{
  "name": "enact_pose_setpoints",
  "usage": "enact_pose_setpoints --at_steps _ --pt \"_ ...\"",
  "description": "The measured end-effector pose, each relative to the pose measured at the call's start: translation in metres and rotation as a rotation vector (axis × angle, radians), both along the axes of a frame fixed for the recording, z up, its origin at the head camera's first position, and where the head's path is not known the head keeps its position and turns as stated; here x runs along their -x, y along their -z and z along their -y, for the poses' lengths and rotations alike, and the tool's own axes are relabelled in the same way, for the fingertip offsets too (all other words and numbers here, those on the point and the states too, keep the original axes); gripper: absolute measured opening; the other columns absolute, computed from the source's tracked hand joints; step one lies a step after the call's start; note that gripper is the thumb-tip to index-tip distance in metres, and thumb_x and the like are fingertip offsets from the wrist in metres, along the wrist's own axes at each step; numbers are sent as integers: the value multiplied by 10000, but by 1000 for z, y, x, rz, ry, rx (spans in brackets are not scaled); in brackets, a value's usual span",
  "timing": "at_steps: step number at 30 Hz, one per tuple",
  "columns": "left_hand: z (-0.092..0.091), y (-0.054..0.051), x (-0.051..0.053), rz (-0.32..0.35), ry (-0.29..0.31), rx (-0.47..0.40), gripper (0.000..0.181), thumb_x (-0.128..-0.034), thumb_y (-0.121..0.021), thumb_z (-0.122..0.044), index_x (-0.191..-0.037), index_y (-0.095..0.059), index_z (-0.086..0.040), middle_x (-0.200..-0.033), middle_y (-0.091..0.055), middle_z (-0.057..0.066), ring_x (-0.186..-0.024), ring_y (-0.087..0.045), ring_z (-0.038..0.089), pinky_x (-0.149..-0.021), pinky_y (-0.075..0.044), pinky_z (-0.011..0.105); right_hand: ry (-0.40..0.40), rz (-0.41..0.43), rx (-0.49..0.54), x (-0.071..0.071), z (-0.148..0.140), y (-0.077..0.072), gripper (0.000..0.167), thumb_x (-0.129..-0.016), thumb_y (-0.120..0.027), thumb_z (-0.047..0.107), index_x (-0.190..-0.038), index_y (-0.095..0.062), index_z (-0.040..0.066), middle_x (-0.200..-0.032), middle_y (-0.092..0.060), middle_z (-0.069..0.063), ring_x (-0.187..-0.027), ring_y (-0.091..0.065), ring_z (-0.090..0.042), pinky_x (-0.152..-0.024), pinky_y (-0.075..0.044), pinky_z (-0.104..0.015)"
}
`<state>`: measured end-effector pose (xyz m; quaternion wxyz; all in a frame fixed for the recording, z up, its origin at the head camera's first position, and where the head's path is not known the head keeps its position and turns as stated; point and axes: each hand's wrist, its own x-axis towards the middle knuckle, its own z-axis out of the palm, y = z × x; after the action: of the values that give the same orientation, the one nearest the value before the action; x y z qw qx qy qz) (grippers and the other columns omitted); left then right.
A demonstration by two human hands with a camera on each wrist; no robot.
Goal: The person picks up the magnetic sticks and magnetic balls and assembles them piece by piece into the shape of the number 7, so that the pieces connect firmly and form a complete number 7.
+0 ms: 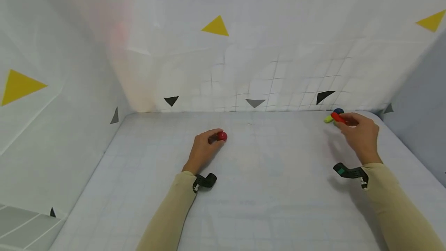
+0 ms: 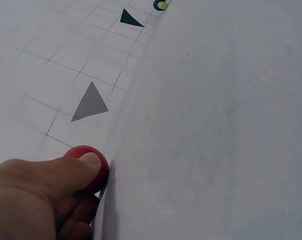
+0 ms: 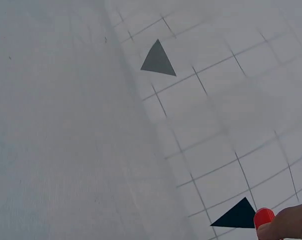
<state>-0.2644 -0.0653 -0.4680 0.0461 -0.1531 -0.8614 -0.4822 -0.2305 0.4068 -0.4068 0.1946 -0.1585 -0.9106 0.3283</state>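
My left hand (image 1: 204, 148) pinches a round red ball (image 1: 222, 136) between thumb and fingers, low over the table left of its middle. The left wrist view shows the thumb of the left hand (image 2: 46, 190) across the red ball (image 2: 86, 167). At the back right, my right hand (image 1: 362, 134) pinches a red piece (image 1: 338, 117); only its end shows beside the thumb in the right wrist view, the red piece (image 3: 263, 217) at the lower right. Just behind it lie a yellow-green piece (image 1: 328, 119) and a dark blue piece (image 1: 338, 110), partly covered.
The white table (image 1: 265, 189) meets a white back wall (image 1: 299, 49) marked with grid lines and with yellow, black and grey triangles. Side walls stand at left (image 1: 45, 134) and right (image 1: 423, 100). Each wrist wears a small black device.
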Motion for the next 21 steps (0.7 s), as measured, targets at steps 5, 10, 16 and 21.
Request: enact_pose_setpoints --at_steps 5,10,16,21 --pt "-2 -1 -1 16 -5 2 419 -953 -786 -165 -1363 -699 -159 -1204 -714 -9 -1072 -630 176 -960 -527 381 -37 -51 -1 0 17 -4 439 -1013 -700 205 -1386 -640 -19 -1240 -660 -297 -1211 -511 -471 -793 -395 -436" --pt "-4 0 -1 1 2 -7 418 -953 -788 -163 -1361 -698 -147 -1200 -716 -7 -1080 -637 175 -968 -528 384 -110 -100 -20 0 37 -4 381 -1003 -709 176 -1331 -679 -18 -1173 -685 -285 -1162 -544 -460 -853 -414 -517" --pt "-5 2 -1 14 0 -13 416 -951 -789 -151 -1357 -701 -158 -1216 -714 -8 -1104 -641 159 -988 -520 364 -198 -167 -38 2 57 -5 341 -981 -738 154 -1280 -716 -10 -1108 -706 -288 -1081 -602 -461 -1045 -227 -673" --pt "-5 2 -1 21 -1 -2 418 -956 -783 -151 -1365 -698 -167 -1233 -709 0 -1106 -639 164 -990 -520 371 -228 -134 -37 5 71 -6 338 -980 -740 153 -1289 -722 18 -1183 -696 -245 -1105 -612 -402 -865 -520 -501"
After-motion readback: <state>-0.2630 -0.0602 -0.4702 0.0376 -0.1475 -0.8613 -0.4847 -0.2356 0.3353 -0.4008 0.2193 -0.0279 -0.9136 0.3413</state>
